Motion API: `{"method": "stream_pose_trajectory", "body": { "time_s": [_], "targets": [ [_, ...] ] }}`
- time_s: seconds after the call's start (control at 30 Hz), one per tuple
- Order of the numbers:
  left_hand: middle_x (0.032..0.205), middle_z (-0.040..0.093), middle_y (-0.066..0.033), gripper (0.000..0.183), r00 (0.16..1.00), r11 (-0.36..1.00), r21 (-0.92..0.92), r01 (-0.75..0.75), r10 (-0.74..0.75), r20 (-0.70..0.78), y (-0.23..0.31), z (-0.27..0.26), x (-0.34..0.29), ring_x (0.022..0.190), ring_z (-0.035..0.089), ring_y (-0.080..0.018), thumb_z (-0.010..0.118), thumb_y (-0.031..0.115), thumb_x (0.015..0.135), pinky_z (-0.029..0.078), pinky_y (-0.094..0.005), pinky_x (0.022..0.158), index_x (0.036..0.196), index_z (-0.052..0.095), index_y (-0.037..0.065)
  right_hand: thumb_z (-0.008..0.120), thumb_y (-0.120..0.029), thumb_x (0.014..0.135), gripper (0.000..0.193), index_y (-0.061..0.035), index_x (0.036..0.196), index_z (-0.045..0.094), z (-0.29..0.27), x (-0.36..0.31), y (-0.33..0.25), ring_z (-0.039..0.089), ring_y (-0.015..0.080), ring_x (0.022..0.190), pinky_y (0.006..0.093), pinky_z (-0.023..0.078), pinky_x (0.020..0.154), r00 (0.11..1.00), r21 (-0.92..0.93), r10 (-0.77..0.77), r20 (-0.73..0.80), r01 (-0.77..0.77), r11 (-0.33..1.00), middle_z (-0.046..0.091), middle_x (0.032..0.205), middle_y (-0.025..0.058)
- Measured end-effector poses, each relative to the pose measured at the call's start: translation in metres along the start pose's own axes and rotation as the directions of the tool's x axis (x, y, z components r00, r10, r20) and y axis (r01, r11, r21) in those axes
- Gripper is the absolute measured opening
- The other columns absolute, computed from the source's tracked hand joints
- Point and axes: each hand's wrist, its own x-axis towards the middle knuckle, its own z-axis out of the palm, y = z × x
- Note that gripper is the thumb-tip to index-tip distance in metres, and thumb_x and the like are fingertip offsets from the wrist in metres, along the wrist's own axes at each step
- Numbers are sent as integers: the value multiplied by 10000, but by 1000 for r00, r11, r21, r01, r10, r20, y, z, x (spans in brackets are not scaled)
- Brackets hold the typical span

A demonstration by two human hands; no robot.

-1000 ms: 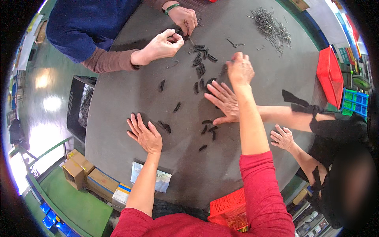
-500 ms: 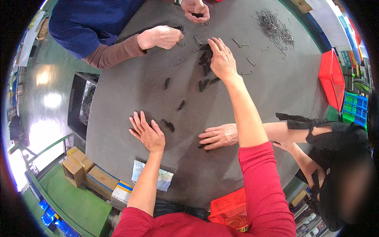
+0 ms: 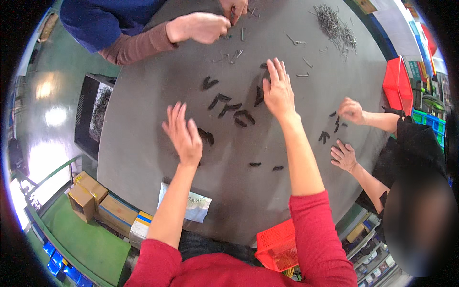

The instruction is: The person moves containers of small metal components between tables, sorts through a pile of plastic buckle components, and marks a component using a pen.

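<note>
Small black curved pieces (image 3: pixel 244 118) lie scattered over the grey table between my hands. My left hand (image 3: pixel 184 136) is open, fingers stretched away from me, with more black pieces (image 3: pixel 206 137) just right of it. Further right and farther off, my right hand (image 3: pixel 279 93) is also open, its fingers straight. A black piece (image 3: pixel 258 98) shows beside its thumb. Neither hand grips anything. Two single pieces (image 3: pixel 278 168) rest nearer to me, left of my right forearm.
Across the grey table (image 3: pixel 239 201), a person in blue works with both hands (image 3: pixel 201 27) near loose wire hooks (image 3: pixel 236 56). At right, another person's hands (image 3: pixel 345 155) flank several black pieces (image 3: pixel 324 137). A hook pile (image 3: pixel 332 24), red baskets (image 3: pixel 277 244) and a printed packet (image 3: pixel 197 206) are around.
The black pieces have spread from a cluster towards me. My left hand has moved farther away, my right hand slightly nearer. The right-hand person's reaching hand has withdrawn; black pieces now lie there.
</note>
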Motion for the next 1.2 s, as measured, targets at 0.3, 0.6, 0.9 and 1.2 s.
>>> {"method": "stream_pose_trajectory", "body": {
  "time_s": [0.3, 0.6, 0.9, 1.2],
  "targets": [
    [1306, 341, -82, 431, 751, 817, -174, -549, 574, 327, 20, 21, 9, 1255, 240, -240, 449, 174, 830, 156, -435, 1019, 1243, 369, 78, 505, -59, 744, 497, -71, 1227, 387, -4, -117, -44, 281, 234, 1236, 402, 220, 1013, 940, 139, -218, 261, 186, 973, 333, 1316, 82],
    [1349, 258, -118, 465, 973, 987, -2, -160, 158, 167, -42, -39, -75, 1283, 134, -297, 415, 165, 840, 85, -469, 1019, 1279, 302, 58, 448, 35, 753, 345, -64, 1077, 519, -136, -267, -50, 464, 272, 1046, 346, 367, 897, 932, 71, 352, -88, -346, 935, 492, 1104, 125],
    [1383, 177, -115, 525, 623, 763, -375, -526, 646, 441, 34, 22, -112, 1296, 83, -283, 404, 220, 854, 50, -460, 1026, 1315, 220, 51, 457, 25, 749, 371, -39, 1114, 476, -207, -465, -50, 441, 277, 1050, 344, 347, 899, 462, 5, 771, -438, -856, 516, 463, 1117, 135],
    [1360, 243, -76, 448, 535, 644, -137, -752, 719, 445, 67, 71, 24, 1278, 173, -240, 348, 279, 890, 94, -480, 1022, 1292, 282, 94, 662, -363, 699, 835, -98, 1302, 149, -130, -613, -158, 397, 313, 1066, 459, 419, 755, -603, 864, 677, 422, 39, -503, 294, 1224, 191]
  ]
}}
